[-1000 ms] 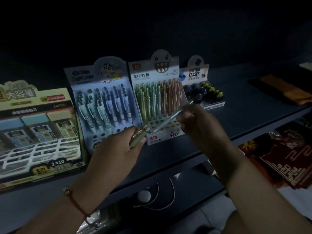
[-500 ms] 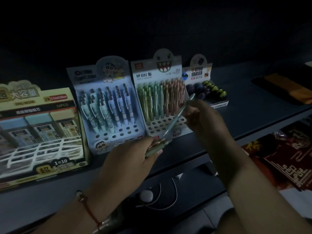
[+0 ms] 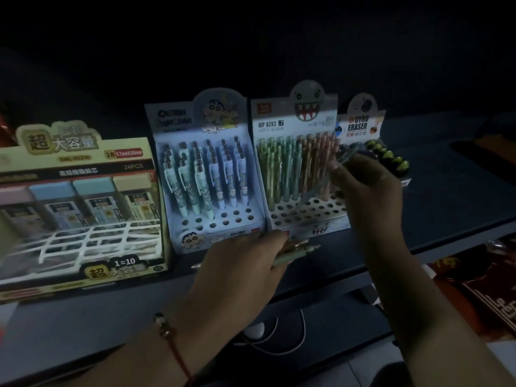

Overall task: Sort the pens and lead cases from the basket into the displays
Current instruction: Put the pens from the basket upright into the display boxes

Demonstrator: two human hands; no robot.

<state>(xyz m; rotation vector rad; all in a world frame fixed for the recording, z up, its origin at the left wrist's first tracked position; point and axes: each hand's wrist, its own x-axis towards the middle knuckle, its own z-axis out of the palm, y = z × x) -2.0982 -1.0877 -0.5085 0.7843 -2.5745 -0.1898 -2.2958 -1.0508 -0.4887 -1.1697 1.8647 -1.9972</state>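
While right hand point(image 3: 365, 188) is pinching teal pen point(image 3: 321, 185) tip-down over monster display point(image 3: 301, 174) centre-right | left hand point(image 3: 240, 263) is gripping spare pens point(image 3: 296, 248) centre frame | step: slotting | next likely: lining tip into free hole

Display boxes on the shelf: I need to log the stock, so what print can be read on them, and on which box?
"MP 8283" and ".7": header of the monster-face pencil display.
"GYRO ERASER": header of the eraser display.
"超大容量", "2B", "24PCS", "1=10": yellow lead case box.
Cartoon pen display: title too blurred to read.
Other small print: too blurred or small.
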